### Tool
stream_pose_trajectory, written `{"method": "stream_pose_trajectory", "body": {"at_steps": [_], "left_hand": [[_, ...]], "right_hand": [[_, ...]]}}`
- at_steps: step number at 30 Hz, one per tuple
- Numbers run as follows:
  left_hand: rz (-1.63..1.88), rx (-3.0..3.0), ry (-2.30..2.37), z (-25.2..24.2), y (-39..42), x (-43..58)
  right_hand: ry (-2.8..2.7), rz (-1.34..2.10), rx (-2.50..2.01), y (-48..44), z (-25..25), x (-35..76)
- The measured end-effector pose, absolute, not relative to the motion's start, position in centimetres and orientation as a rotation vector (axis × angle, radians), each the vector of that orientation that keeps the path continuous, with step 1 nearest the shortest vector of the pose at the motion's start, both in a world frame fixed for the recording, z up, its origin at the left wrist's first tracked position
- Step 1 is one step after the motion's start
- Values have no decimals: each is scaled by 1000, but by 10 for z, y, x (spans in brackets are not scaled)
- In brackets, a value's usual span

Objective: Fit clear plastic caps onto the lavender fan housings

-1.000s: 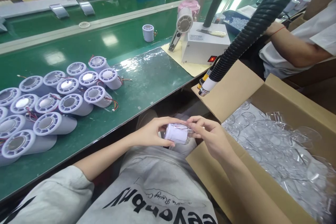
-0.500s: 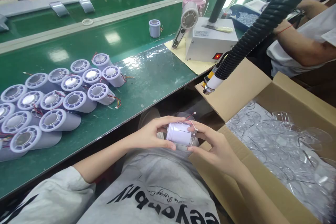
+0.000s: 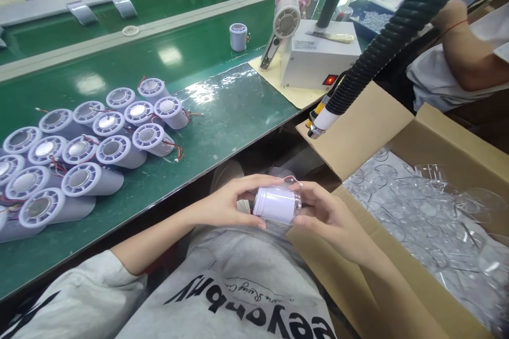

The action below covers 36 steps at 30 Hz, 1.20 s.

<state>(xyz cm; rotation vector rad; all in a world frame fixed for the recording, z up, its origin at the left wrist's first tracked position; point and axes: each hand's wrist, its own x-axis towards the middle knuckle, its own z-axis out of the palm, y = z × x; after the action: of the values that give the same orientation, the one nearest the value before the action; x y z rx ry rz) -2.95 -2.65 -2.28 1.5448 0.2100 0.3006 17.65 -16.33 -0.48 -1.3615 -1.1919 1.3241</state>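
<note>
"Lavender, that cylindrical housing (image 3: 276, 204) just below the frame's centre: how was it held?"

"Left hand (image 3: 226, 201) pinched its ridged end between thumb and fingers; right hand (image 3: 330, 212) pinched the clear-rimmed end. An open cardboard box (image 3: 453, 140) stood at lower right."

Light is falling bright and even, apparently from overhead. Two pale glare patches are showing on the green belt (image 3: 207, 58); white streaks are breaking across the glossy bench top (image 3: 230, 116). Some end caps (image 3: 107, 123) are flaring white, others are reading grey. The switch (image 3: 330, 80) is glowing red. Deep shadow is filling the gap below the bench top's edge. The held cylinder (image 3: 276, 204) is showing fairly sharp, its pale side nearly washing out. Clear cups (image 3: 429, 217) are glinting, their outlines merging. The co-worker's arm (image 3: 473, 61) is softening at far right; wide-angle distortion is stretching the margins.
</note>
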Motion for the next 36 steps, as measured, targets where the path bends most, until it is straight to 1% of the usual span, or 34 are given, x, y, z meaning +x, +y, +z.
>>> {"method": "stream_pose_trajectory", "body": {"at_steps": [13, 22, 27, 30, 32, 33, 34, 36], "left_hand": [[329, 1640, 160, -25, -24, -30], [362, 1614, 137, -28, -26, -30], [344, 1632, 182, -28, -29, -30], [298, 1618, 261, -24, -32, -30], [269, 1570, 327, -19, -34, -31], [259, 1527, 358, -17, -35, -31], [250, 1470, 382, -15, -36, -31], [237, 1332, 411, -13, -38, -32]], "right_hand": [[-773, 1603, -1276, -158, -18, 174], [-537, 1812, -1179, -152, -13, 164], [-452, 1950, -1160, -152, -15, 163], [-442, 1984, -1221, -153, -18, 161], [-535, 1912, -1325, -156, -21, 160], [-639, 1801, -1405, -157, -22, 160], [-782, 1625, -1491, -159, -23, 160], [-1151, 1152, -1562, -163, -25, 163]]}}
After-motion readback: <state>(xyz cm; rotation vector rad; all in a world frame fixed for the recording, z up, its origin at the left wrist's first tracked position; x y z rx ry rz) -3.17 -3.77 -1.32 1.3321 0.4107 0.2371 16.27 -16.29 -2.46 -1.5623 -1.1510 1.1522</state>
